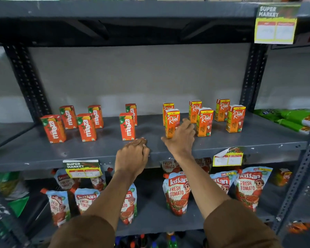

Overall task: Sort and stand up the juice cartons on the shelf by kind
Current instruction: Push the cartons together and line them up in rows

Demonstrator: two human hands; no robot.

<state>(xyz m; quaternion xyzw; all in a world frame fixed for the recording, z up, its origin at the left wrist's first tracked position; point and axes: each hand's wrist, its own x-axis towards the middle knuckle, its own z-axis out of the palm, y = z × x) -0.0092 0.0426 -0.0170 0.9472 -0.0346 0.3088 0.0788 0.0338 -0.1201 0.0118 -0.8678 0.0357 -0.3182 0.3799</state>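
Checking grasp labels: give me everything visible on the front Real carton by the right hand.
The front Real carton is a small orange box, card by its look, with a yellow top band, white "Real" script and a fruit picture. It stands upright on the grey shelf, foremost at the left of the Real group, another Real carton close behind. The right hand covers its lower right; whether fingers touch it is unclear. No grip is closed around it.

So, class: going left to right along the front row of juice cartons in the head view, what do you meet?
Maaza carton → Maaza carton → Maaza carton → Real carton, right hand against it → Real carton → Real carton.
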